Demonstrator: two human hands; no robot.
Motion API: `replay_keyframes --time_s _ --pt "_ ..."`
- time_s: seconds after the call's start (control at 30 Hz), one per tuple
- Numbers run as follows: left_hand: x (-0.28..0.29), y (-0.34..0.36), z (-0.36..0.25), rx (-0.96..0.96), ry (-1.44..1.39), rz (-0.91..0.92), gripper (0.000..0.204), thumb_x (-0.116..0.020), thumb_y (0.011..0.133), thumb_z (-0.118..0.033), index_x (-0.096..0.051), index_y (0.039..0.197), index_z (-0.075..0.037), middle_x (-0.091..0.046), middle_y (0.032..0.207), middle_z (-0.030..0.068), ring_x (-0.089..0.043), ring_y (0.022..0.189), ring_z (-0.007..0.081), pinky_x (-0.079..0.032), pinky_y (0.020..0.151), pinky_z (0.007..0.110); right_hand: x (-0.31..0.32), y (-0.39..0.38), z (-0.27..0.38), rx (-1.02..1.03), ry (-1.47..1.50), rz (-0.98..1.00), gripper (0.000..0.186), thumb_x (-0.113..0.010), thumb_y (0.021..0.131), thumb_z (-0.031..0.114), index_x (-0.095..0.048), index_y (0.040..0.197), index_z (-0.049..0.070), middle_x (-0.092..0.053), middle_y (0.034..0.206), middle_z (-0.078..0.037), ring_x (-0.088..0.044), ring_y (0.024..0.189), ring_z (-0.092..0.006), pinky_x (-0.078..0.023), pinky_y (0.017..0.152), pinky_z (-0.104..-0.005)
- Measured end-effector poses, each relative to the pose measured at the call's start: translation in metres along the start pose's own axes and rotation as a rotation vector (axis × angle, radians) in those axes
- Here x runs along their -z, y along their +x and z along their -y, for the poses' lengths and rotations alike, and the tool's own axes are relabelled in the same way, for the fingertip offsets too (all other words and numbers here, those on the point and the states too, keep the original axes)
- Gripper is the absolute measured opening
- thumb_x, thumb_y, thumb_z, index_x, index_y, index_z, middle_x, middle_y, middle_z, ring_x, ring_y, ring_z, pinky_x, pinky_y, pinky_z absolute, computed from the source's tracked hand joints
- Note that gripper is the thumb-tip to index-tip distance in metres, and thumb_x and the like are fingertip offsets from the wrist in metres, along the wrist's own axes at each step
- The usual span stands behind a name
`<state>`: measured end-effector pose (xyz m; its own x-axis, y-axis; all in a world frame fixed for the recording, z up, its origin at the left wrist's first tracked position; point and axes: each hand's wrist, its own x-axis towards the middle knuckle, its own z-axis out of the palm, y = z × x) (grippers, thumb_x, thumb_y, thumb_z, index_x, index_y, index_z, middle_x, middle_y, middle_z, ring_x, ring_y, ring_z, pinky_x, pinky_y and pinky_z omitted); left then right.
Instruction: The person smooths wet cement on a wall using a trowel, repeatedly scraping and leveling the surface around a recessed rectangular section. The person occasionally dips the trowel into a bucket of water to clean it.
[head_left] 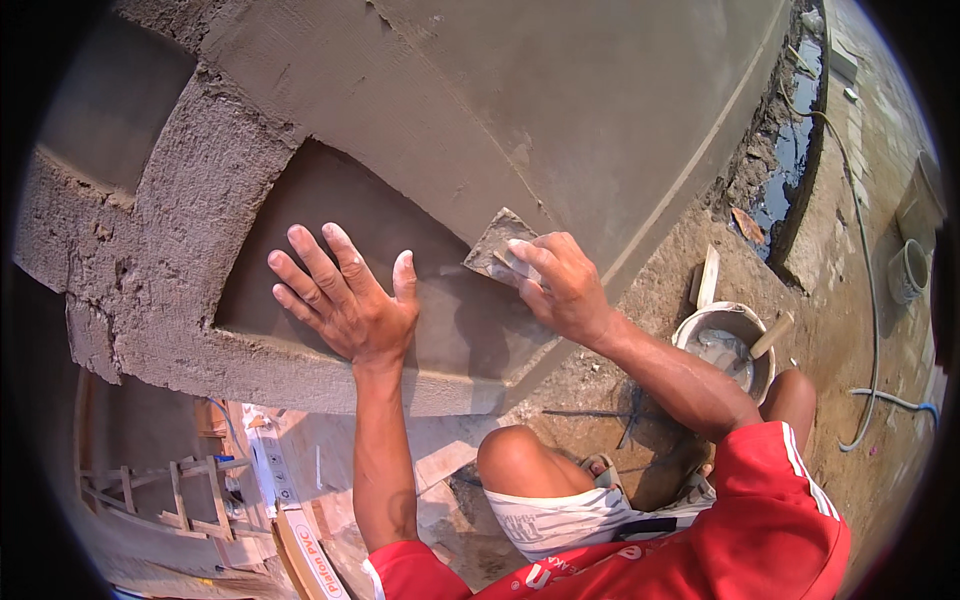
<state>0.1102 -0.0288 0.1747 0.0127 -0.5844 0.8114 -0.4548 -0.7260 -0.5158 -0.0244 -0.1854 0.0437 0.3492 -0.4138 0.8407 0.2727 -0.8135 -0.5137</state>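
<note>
My left hand (352, 303) is open, fingers spread, over a smooth recessed panel (330, 190) in the grey plastered wall. I cannot tell whether its palm presses on the surface. My right hand (562, 285) is closed on a small, square, mortar-caked plastering float (496, 243). The float lies at the recess's upper right edge, where the recess meets the flat plaster band (400, 140). How the fingers grip it is partly hidden by the hand itself. A rough plaster rim (210, 190) frames the recess on its left.
By my right knee stands a bucket (690, 335) of wet mortar with a wooden-handled tool (772, 335) in it. A hose (872, 300) crosses the ground at right, near another bucket (908, 272) and a water-filled trench (790, 160). A wooden ladder-like frame (180, 495) lies lower left.
</note>
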Motion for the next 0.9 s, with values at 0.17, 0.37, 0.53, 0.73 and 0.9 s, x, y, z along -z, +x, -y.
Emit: replay_keyframes --time_s 0.17,0.37,0.53,0.73,0.9 --pt "0.0 -0.001 0.0 -0.001 0.004 -0.006 0.078 -0.045 0.093 -0.06 -0.039 0.146 -0.003 -0.025 0.157 0.0192 -0.015 0.147 0.0411 -0.011 0.118 0.055 0.016 -0.092 -0.015 -0.218 -0.056 0.203 0.053 -0.066 0.072 -0.003 -0.056 0.123 0.008 -0.055 0.096 -0.013 -0.054 0.087 -0.0318 -0.048 0.076 -0.0411" --pt "0.003 -0.001 0.003 0.01 0.005 0.02 0.077 -0.047 0.093 -0.058 -0.038 0.147 -0.003 -0.026 0.157 0.0195 -0.016 0.147 0.0421 -0.011 0.118 0.054 0.0 -0.025 0.006 -0.053 0.063 -0.007 0.057 -0.067 0.071 -0.005 -0.054 0.124 0.008 -0.057 0.101 -0.013 -0.055 0.09 -0.0329 -0.047 0.078 -0.0416" --pt "-0.002 0.003 -0.003 0.01 -0.018 -0.01 0.077 -0.046 0.094 -0.059 -0.037 0.147 -0.004 -0.026 0.157 0.0192 -0.017 0.146 0.0418 -0.012 0.118 0.054 -0.017 -0.082 -0.032 -0.144 0.005 0.033 0.056 -0.068 0.07 -0.006 -0.055 0.123 0.007 -0.057 0.102 -0.014 -0.055 0.092 -0.0326 -0.047 0.078 -0.0422" --pt "0.0 0.0 -0.001 0.019 -0.027 0.003 0.077 -0.045 0.094 -0.059 -0.039 0.147 -0.005 -0.026 0.157 0.0183 -0.017 0.147 0.0411 -0.01 0.119 0.054 0.016 -0.066 -0.013 -0.175 -0.031 0.007 0.052 -0.067 0.072 -0.006 -0.056 0.122 0.005 -0.059 0.096 -0.013 -0.057 0.085 -0.0306 -0.047 0.073 -0.0405" --pt "0.0 -0.003 0.001 0.034 -0.078 0.007 0.077 -0.051 0.091 -0.057 -0.039 0.147 -0.006 -0.028 0.156 0.0192 -0.02 0.146 0.043 -0.01 0.118 0.056 0.017 0.057 0.023 0.047 0.003 -0.13 0.052 -0.069 0.074 -0.007 -0.057 0.123 0.005 -0.059 0.091 -0.012 -0.057 0.075 -0.0211 -0.047 0.063 -0.0305"
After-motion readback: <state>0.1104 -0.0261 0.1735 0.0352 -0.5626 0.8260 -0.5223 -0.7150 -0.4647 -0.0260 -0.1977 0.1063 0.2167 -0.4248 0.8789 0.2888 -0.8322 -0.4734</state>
